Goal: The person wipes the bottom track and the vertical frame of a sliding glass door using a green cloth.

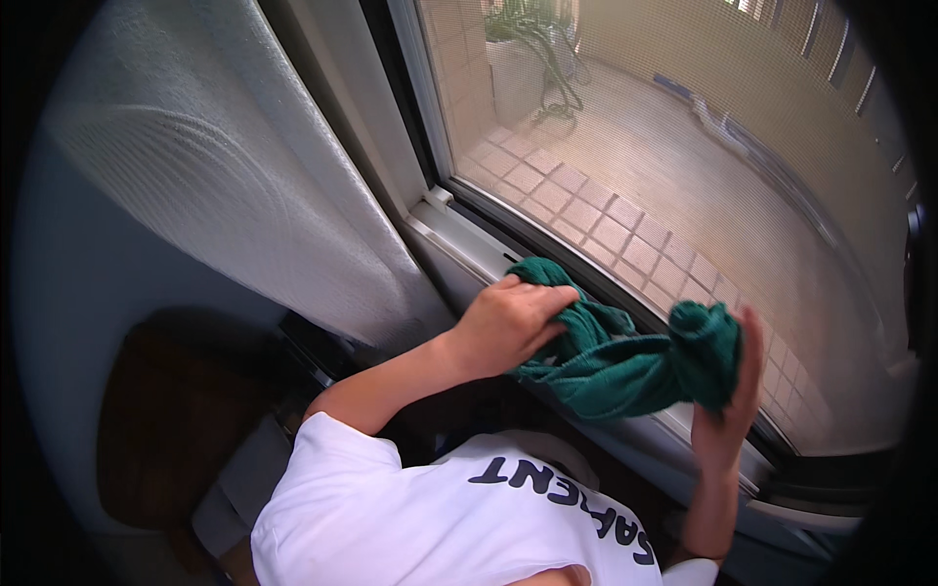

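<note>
A dark green cloth (625, 376), bunched and partly twisted, stretches between my two hands over the window sill. My left hand (513, 322) is closed on its left part, with the thumb and fingers pressed into the folds. At the other end, my right hand (735, 400) holds a thick bunched knob of the cloth against its palm. The right fingers point upward along the outer side; its thumb is hidden behind the fabric. Beneath the cloth runs the white sill with its dark window track (508, 223), partly covered by the cloth.
A mesh screen (625, 117) fills the window. Beyond it are a tiled ledge (572, 195) and a planter with a green hose (552, 68). A pale curtain (225, 146) hangs at the left, above a brown wooden chair (166, 420). A white catch (439, 198) sits at the frame's corner.
</note>
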The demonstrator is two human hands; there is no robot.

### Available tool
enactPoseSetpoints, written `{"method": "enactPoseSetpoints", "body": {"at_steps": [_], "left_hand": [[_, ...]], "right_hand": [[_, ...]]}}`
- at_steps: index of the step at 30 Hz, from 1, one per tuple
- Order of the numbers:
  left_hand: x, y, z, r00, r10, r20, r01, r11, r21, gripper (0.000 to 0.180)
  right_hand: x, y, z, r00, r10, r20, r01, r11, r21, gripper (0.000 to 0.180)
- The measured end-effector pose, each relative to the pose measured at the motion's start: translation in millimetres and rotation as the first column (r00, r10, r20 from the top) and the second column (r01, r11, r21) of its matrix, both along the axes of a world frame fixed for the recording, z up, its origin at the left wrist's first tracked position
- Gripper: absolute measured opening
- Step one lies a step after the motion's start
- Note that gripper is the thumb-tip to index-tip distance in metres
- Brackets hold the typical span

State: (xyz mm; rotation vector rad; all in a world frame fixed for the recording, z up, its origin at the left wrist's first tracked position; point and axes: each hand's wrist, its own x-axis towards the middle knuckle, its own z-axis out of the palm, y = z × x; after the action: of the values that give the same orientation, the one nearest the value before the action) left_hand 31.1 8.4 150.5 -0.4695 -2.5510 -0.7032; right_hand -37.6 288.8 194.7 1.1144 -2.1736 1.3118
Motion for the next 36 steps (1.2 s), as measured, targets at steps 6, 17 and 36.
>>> {"method": "enactPoseSetpoints", "body": {"at_steps": [6,17,36], "left_hand": [[8.1,-50.7,15.3,0.959,0.282,0.035,-0.282,0.960,0.000,0.033],[22.3,-75.3,24.3,0.885,0.433,-0.172,-0.465,0.831,-0.305,0.035],[15.1,-88.7,66.5,0.880,0.470,-0.070,-0.320,0.479,-0.817,0.042]], "right_hand": [[-22.1,-46.0,37.3,0.992,0.120,-0.032,-0.093,0.888,0.451,0.071],[-15.9,-63.8,26.6,0.946,0.283,-0.159,-0.145,0.806,0.574,0.075],[-23.6,-68.2,1.2,0.942,0.317,-0.111,-0.250,0.883,0.397,0.070]]}}
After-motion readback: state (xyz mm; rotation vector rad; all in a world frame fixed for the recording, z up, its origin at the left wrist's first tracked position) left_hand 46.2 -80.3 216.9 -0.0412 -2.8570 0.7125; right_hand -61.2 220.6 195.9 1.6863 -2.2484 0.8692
